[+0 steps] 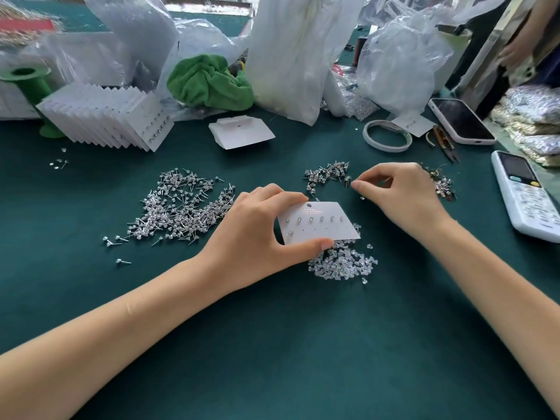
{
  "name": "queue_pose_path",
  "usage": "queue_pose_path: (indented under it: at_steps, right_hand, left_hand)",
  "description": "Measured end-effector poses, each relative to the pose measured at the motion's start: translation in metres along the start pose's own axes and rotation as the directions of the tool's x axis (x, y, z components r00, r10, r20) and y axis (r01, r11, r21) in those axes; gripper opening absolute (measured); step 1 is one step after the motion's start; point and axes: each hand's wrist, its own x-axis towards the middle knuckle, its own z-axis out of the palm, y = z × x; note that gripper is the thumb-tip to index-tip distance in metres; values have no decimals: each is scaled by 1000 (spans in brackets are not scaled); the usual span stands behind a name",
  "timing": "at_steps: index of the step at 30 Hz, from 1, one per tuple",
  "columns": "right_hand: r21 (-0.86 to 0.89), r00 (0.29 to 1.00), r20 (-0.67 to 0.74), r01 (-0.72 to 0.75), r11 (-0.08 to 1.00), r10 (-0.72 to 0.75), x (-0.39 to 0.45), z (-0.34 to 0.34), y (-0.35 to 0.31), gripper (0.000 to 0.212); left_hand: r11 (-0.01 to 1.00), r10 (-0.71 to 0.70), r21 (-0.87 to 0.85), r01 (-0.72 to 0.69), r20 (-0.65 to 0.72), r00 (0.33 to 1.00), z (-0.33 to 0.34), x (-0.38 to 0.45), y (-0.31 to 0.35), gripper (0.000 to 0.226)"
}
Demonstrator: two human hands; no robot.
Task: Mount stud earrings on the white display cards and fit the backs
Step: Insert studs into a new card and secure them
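My left hand (257, 228) grips a white display card (321, 228) by its left side, thumb on the near edge and fingers on the far edge. Several stud earrings sit in the card's top row. My right hand (400, 195) pinches a stud earring (348, 180) between thumb and forefinger beside a small pile of studs (327, 174). A big heap of studs (181, 210) lies to the left. Clear earring backs (342, 263) are piled just below the card.
The green table (288, 344) holds a fanned stack of filled cards (112, 116), blank cards (241, 131), a tape roll (387, 136), a phone (462, 121), a remote (527, 194), snips (444, 140), a green cloth (209, 83) and plastic bags (303, 56). Another person stands at the far right.
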Motion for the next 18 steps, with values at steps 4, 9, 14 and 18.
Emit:
queue_pose_path:
  at_steps: [4, 9, 14, 18]
  right_hand:
    - [-49, 998, -22, 58, 997, -59, 7, 9, -2, 10]
    - [-72, 991, -6, 131, 989, -132, 8, 13, -1, 11]
    - [-65, 991, -21, 129, 989, -131, 5, 12, 0, 13]
    - [-71, 994, -25, 103, 992, -105, 7, 11, 1, 17]
  left_hand:
    - [998, 51, 43, -49, -50, 997, 0, -4, 1, 71]
    - [997, 68, 33, -66, -69, 995, -2, -4, 3, 69]
    - [998, 55, 43, -52, -55, 997, -2, -3, 3, 66]
    - [998, 41, 43, -40, -24, 999, -2, -4, 3, 68]
